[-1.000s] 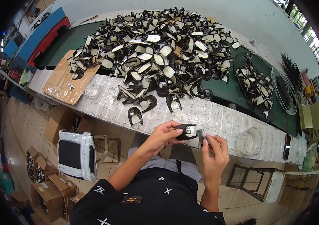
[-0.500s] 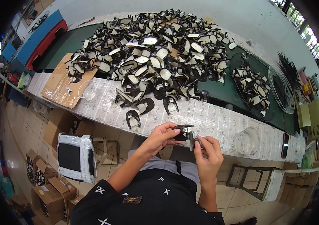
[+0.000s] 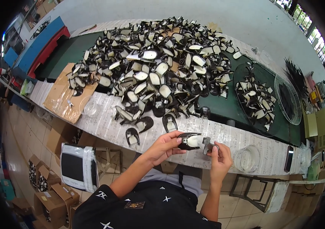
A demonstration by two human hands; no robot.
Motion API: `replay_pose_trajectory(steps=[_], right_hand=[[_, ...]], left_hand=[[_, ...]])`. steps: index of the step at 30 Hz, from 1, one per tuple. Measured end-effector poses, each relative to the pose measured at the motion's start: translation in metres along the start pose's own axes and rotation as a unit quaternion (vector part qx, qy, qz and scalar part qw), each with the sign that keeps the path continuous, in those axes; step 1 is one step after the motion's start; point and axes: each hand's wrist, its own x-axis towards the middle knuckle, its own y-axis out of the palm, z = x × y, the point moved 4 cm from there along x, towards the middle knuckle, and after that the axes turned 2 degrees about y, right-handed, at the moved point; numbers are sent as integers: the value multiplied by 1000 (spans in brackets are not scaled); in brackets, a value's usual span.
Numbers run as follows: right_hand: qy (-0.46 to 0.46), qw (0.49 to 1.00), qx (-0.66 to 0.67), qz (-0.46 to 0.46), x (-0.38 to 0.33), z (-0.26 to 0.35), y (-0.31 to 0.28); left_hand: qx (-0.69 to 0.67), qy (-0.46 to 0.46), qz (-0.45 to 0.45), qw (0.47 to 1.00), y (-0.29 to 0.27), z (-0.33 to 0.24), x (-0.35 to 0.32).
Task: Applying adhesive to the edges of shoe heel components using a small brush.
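Note:
In front of me, over the table's near edge, my left hand [image 3: 163,148] pinches a black rounded cup-like piece with a cream inner face [image 3: 191,141], possibly a shoe heel part. The cream face points up. My right hand [image 3: 220,157] grips a small grey piece [image 3: 207,146], its kind unclear, just right of the black piece. A narrow gap separates the two. Similar black-and-cream pieces lie close by on the table, among them one loose piece [image 3: 132,136] left of my hands. Behind them rises a large heap of the same pieces [image 3: 154,78].
A clear round tub [image 3: 247,158] stands right of my hands, with a phone [image 3: 289,158] farther right. Black mesh basket [image 3: 256,97] holds more pieces. Cardboard [image 3: 70,93] lies on the table's left. A stool [image 3: 77,168] and open boxes [image 3: 51,202] occupy the floor.
The grey piece has come away from the black piece and moved right with my right hand. The black piece has turned so its cream face shows. My view has shifted slightly.

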Motion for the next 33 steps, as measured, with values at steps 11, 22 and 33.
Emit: replay_pose_trajectory(steps=[11,22,33], right_hand=[[139,976,165,20,18,-52,-3],[109,987,113,-28,15,-56,-6],[53,969,239,24,18,-59,1]], left_hand=[[296,247,106,917,155,-108,80],[650,280,-54,705,90,-126,42],[695,162,-387,583,-56,-53,-114]])
